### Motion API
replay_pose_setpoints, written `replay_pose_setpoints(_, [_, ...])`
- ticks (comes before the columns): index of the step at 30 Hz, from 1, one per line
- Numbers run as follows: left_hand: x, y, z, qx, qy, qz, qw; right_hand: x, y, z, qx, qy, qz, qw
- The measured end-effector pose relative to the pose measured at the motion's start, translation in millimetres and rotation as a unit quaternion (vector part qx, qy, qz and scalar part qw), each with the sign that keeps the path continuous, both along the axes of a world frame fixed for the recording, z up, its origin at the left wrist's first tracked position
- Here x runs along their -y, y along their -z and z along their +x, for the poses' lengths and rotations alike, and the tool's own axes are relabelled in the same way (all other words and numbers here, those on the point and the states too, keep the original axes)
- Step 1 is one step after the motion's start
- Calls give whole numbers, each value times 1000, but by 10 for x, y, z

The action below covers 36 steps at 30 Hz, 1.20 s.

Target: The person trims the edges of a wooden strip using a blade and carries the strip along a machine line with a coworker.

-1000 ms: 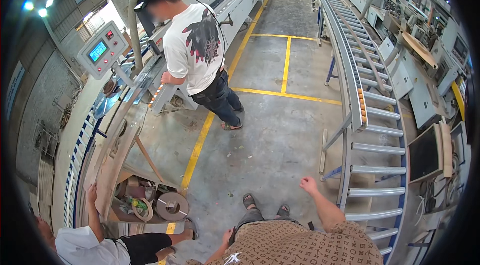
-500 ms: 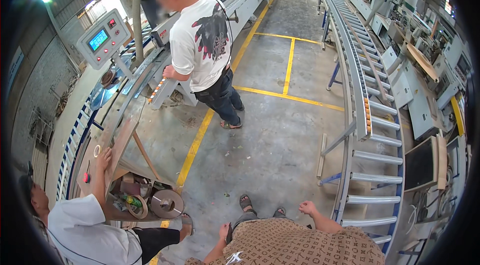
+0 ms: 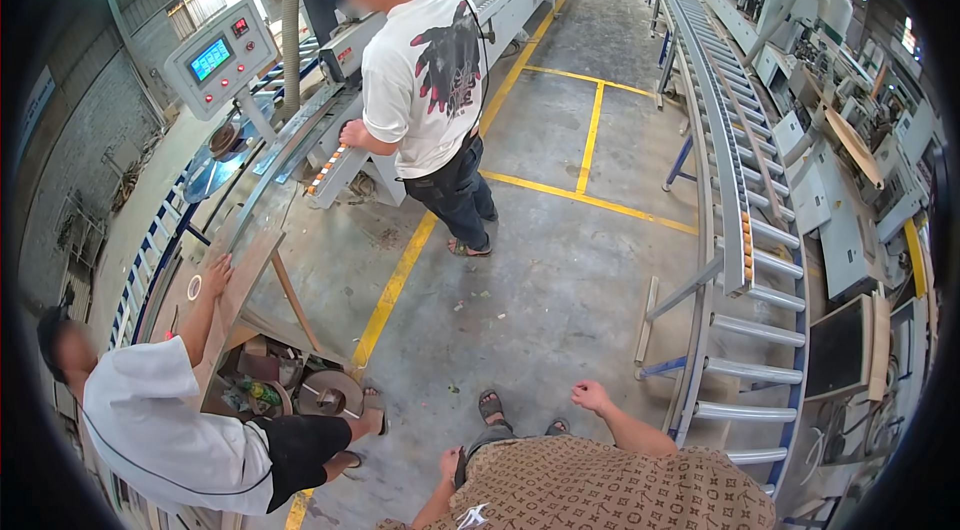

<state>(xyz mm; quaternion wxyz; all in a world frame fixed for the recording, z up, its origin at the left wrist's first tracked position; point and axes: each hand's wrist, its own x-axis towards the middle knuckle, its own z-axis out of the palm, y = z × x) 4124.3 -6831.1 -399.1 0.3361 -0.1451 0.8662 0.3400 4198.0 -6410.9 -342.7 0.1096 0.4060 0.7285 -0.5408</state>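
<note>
My left hand point(image 3: 451, 463) hangs low beside my dark trousers point(image 3: 486, 442), its fingers partly hidden against the leg. In front of my body, my right hand point(image 3: 590, 396) is raised over the floor with its fingers curled in. Nothing shows in it, and it touches nothing. The roller conveyor point(image 3: 748, 410) to my right is the nearest thing to it. At the left, a co-worker in a white shirt point(image 3: 170, 430) rests a hand on a wooden bench point(image 3: 235, 295), close to a pale ring point(image 3: 194, 288).
A second person in a white shirt point(image 3: 425, 80) stands at a long machine point(image 3: 345, 60), near a control panel point(image 3: 220, 55) with a lit screen. Under the bench sit coiled rolls point(image 3: 331, 394). Yellow lines point(image 3: 395, 292) mark the concrete floor. Machines point(image 3: 840, 200) stand beyond the conveyor.
My right hand has moved up and to the left, away from the conveyor. The co-worker's hand on the bench has slid slightly farther forward. The whole view has shifted a little.
</note>
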Motion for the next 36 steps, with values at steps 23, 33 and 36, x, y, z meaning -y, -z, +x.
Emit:
replay_pose_setpoints(23, [-34,-77,-77,7,7,-7,1000,-33,25,244,68,7,-26,997])
replay_pose_setpoints(33, [0,-133,-44,3,-20,16,1000,1,158,121,36,-47,17,998])
replay_pose_setpoints(36, [35,-80,-12,-5,-25,14,1000,7,191,112,37,-55,33,997])
